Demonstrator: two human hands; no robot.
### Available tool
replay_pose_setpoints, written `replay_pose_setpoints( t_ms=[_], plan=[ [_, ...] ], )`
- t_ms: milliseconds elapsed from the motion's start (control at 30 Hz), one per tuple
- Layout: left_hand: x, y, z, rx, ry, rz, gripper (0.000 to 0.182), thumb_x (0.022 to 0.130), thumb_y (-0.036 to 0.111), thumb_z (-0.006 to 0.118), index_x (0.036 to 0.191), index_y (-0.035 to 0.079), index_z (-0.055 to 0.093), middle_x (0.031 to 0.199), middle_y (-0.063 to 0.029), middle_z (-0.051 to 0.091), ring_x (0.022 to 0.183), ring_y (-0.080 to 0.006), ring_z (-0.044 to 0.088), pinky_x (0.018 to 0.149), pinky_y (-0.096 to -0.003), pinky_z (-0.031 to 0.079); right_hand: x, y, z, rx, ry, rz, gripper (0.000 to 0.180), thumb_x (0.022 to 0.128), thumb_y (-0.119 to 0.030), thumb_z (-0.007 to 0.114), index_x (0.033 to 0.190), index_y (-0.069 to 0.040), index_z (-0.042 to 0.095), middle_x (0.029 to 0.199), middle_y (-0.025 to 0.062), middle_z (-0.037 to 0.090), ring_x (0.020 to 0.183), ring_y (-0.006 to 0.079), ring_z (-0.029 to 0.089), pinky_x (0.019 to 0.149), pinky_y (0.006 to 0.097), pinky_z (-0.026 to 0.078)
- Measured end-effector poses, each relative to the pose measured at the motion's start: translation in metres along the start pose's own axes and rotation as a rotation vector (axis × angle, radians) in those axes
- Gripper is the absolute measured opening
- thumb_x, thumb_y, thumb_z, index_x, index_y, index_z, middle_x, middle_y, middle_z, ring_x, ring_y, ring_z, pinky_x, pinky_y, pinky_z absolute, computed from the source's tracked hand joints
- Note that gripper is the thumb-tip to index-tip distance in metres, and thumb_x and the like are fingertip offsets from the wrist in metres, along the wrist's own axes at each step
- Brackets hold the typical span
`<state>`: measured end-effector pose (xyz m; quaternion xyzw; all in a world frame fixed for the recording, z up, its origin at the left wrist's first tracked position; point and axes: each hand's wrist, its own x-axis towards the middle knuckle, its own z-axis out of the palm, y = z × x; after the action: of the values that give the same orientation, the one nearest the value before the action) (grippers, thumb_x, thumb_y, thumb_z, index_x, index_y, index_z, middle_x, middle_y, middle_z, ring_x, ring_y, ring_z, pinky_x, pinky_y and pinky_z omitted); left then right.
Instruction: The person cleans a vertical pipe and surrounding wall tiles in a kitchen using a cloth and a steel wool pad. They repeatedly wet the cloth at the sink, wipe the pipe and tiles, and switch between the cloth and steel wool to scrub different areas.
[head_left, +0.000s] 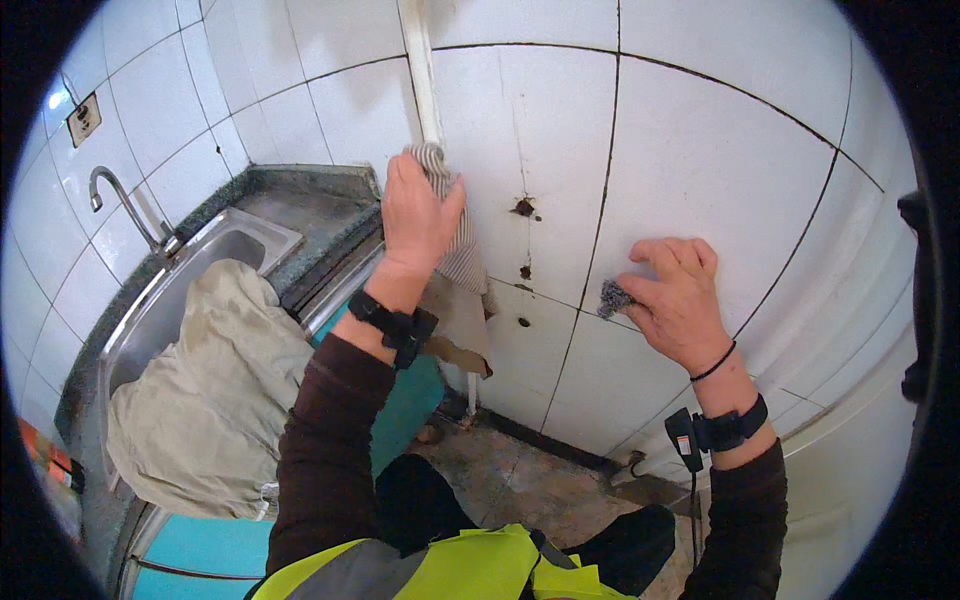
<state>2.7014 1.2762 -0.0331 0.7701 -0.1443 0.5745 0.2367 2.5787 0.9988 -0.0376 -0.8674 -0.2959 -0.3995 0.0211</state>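
Observation:
My left hand (420, 211) grips a striped cloth (463, 259) against a white vertical pipe (421, 82) on the tiled wall. Below that hand a brown cloth or cardboard-like piece (459, 322) hangs down; which of the two I cannot tell. Between the thumb and fingers of my right hand (677, 300) is a grey wire-mesh scouring pad (616, 298), held at or close to the white wall tiles (697, 180), near a dark grout line. Several dark holes (523, 207) mark the tile between my hands.
To the left, a steel sink (232, 244) with a curved faucet (112, 180) is set in a dark stone counter (300, 196). A damp beige cloth (217, 390) drapes over its edge. Turquoise cabinet doors (202, 551) lie below. A wall socket (84, 120) is above. A white rounded surface (832, 487) stands at right.

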Motion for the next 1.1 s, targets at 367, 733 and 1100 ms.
replay_pose_setpoints(
  t_ms=[367, 733, 1100],
  plan=[
    [0.021, 0.010, 0.003, -0.156, 0.020, -0.197, 0.051, 0.068, 0.026, 0.071, 0.105, -0.001, 0.047, 0.095, -0.0200, 0.057, 0.087, -0.0362, 0.056, 0.075, -0.0410, 0.045, -0.002, -0.001, 0.002, 0.003, 0.023, 0.005, 0.027, 0.052, -0.016, 0.073, 0.078, -0.014, 0.063, 0.100, 0.0019, 0.052, 0.097, 0.0219, 0.047, 0.087, 0.0393, 0.029],
    [-0.110, -0.012, 0.016, -0.347, -0.381, -0.439, 0.046, 0.069, 0.019, 0.073, 0.103, 0.000, 0.049, 0.092, -0.0201, 0.056, 0.087, -0.0394, 0.053, 0.074, -0.0426, 0.044, 0.037, -0.027, 0.004, 0.514, 0.122, 0.225, 0.022, 0.068, -0.019, 0.068, 0.086, -0.009, 0.061, 0.080, 0.0098, 0.055, 0.072, 0.0264, 0.054, 0.066, 0.0365, 0.043],
    [-0.106, -0.010, 0.012, -0.330, -0.377, -0.400, 0.043, 0.070, 0.022, 0.072, 0.101, 0.001, 0.050, 0.088, -0.0182, 0.059, 0.082, -0.0361, 0.057, 0.072, -0.0410, 0.046, 0.149, -0.053, 0.020, 0.687, 0.333, 0.311, 0.026, 0.076, -0.023, 0.065, 0.096, -0.008, 0.061, 0.072, 0.0123, 0.063, 0.059, 0.0214, 0.062, 0.055, 0.0292, 0.048]
  ],
)
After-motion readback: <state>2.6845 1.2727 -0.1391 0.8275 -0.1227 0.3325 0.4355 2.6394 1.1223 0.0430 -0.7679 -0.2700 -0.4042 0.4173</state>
